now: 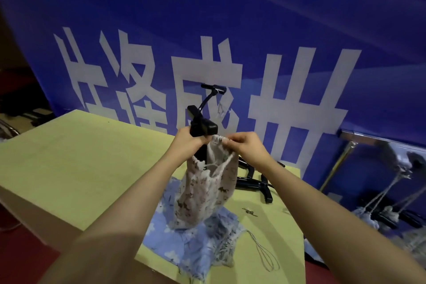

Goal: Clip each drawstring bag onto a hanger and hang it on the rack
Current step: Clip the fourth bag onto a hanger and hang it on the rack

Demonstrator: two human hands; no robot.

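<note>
My left hand [187, 139] grips a black clip hanger [202, 125] held up above the table, its hook curving up and away. My right hand [244, 144] pinches the gathered top edge of a beige patterned drawstring bag [207, 193], right beside the hanger's near clip. The bag hangs down from both hands and its bottom touches the pile below. Blue drawstring bags [184, 244] with white cloud shapes lie in a heap on the yellow-green table [80, 168].
More black hangers [253, 183] lie on the table behind the bag. A loose grey cord [265, 253] trails near the table's right edge. A metal rack [359, 143] at the right holds hung bags [378, 214]. A blue banner [207, 30] stands behind.
</note>
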